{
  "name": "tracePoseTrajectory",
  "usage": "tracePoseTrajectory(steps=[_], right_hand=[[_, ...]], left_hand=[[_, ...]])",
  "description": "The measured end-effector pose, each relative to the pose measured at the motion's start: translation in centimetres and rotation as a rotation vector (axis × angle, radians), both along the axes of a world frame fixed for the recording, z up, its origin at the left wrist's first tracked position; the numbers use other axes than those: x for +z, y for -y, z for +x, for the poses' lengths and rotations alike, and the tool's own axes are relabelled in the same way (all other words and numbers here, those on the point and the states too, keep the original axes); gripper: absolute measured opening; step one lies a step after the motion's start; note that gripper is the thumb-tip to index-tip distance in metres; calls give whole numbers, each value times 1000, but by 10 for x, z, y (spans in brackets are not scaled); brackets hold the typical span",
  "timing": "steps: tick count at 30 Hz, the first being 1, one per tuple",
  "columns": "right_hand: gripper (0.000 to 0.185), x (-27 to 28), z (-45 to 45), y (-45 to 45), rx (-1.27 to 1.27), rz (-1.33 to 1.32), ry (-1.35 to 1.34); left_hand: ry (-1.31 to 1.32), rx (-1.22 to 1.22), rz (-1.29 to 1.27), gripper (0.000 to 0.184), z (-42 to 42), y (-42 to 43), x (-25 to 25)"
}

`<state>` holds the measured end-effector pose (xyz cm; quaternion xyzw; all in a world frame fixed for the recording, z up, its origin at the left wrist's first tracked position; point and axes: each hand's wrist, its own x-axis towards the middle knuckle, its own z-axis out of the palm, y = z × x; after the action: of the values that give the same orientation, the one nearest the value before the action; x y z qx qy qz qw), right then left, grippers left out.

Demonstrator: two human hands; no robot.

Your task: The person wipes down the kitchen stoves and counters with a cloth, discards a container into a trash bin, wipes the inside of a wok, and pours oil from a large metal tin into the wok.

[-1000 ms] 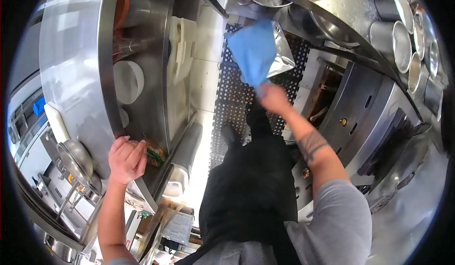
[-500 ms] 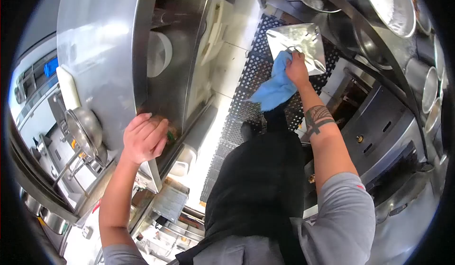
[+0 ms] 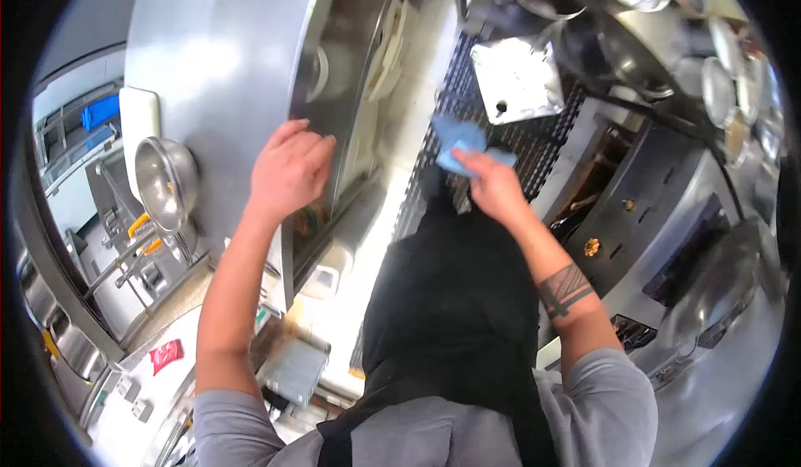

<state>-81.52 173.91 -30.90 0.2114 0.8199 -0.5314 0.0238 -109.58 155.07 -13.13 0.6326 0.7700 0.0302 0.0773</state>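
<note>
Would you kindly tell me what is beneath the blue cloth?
Below the blue cloth in the right hand, the black mat shows past its edges; whatever it covers is hidden.

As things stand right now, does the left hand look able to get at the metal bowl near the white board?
Probably yes. The left hand seems to hold nothing, and only bare steel counter shows between it and the metal bowl, though the true distance is hard to judge.
</note>
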Motion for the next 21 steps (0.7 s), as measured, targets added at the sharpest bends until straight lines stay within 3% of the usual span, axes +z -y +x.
tracePoseTrajectory(steps=[2,4,6,8,10,12,14,17,20,21], right_hand=[[59,49,2,9,21,14,-35],[58,94,5,24,-28,-16,-148],[52,156,2,33,15,-50,-250],[47,213,1,48,43,-47,-279],[43,254,9,59,61,-109,-267],[36,290,18,69,44,-42,-347],[31,313,30,78,28,34,-354],[29,345,45,94,-57,119,-476],[29,372,61,103,-82,230,-479],[30,375,66,102,-87,240,-528]], left_hand=[[5,-30,-22,19,-3,8,1],[-55,-24,-263,31,0,11,4],[129,-25,-160,48,25,4,38],[607,113,13,63,70,20,12],[862,79,-64,62,99,17,43],[1055,141,29,47,113,28,52],[988,120,108,32,119,49,22],[863,40,222,22,128,76,28],[794,-22,203,30,121,98,28],[887,8,206,32,119,105,23]])
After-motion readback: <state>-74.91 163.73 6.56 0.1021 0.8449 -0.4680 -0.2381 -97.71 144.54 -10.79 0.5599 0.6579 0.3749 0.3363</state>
